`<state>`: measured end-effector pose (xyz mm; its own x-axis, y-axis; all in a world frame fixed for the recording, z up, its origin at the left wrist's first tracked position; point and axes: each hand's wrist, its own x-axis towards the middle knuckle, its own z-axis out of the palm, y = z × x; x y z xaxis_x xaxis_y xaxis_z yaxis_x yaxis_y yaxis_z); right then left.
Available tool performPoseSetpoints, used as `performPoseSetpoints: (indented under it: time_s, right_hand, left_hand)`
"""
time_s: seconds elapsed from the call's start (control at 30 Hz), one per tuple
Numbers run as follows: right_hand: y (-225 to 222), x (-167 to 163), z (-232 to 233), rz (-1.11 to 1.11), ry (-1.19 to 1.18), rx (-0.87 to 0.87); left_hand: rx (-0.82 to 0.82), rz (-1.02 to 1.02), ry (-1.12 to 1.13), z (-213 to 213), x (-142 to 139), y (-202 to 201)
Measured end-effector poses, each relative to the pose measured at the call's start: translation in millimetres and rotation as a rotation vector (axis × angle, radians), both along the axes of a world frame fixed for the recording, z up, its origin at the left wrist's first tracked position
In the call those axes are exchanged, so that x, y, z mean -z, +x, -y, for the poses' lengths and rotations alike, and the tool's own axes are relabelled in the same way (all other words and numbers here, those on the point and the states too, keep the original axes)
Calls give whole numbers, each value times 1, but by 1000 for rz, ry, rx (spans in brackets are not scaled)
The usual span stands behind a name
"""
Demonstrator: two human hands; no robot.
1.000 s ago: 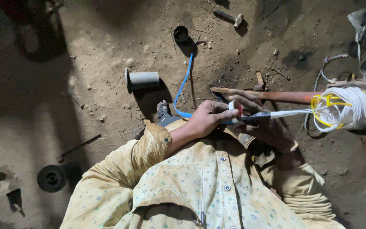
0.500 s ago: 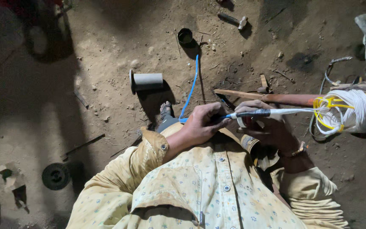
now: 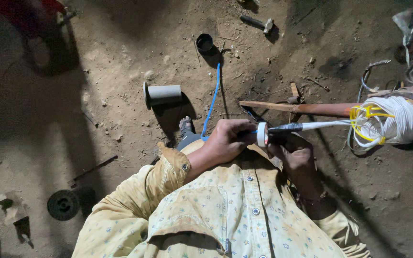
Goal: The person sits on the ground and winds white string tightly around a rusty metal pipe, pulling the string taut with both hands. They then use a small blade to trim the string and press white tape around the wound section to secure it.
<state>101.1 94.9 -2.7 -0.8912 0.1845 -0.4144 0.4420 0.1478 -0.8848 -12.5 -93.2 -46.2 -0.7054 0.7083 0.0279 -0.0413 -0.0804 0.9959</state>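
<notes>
My left hand (image 3: 225,141) grips a small white tape roll (image 3: 262,134) pressed against a thin bundle of white wires (image 3: 326,125). A short stretch of the bundle beside the roll is wrapped in black tape (image 3: 285,128). My right hand (image 3: 296,155) is closed around the bundle just under that wrapped part. The wires run right to a thick white coil (image 3: 395,119) bound with yellow ties (image 3: 366,114). A blue wire (image 3: 212,100) trails from my left hand across the dirt floor.
A grey spool (image 3: 163,94), a black cup (image 3: 204,42) and a hammer (image 3: 256,23) lie on the dirt ahead. A reddish rod (image 3: 311,109) runs above the wires. A black disc (image 3: 63,204) and wooden blocks (image 3: 5,210) sit at lower left.
My left hand has carried the tape roll a little around the bundle. The view has tilted, so everything sits lower in the frame. My right hand keeps its hold.
</notes>
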Motion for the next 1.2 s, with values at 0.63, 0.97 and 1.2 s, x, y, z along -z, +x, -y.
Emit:
performPoseSetpoints:
  time_s: [0.63, 0.97, 1.2]
  right_hand:
    - [-40, -7, -18, -484, -307, -294]
    - [-77, -5, -54, -639, 234, -637]
    - [-53, -6, -43, -540, 311, -521]
  left_hand:
    - [40, 66, -335, -10, -33, -8]
    - [162, -7, -76, -3, -16, -6]
    - [-17, -118, -104, 2, -9, -5]
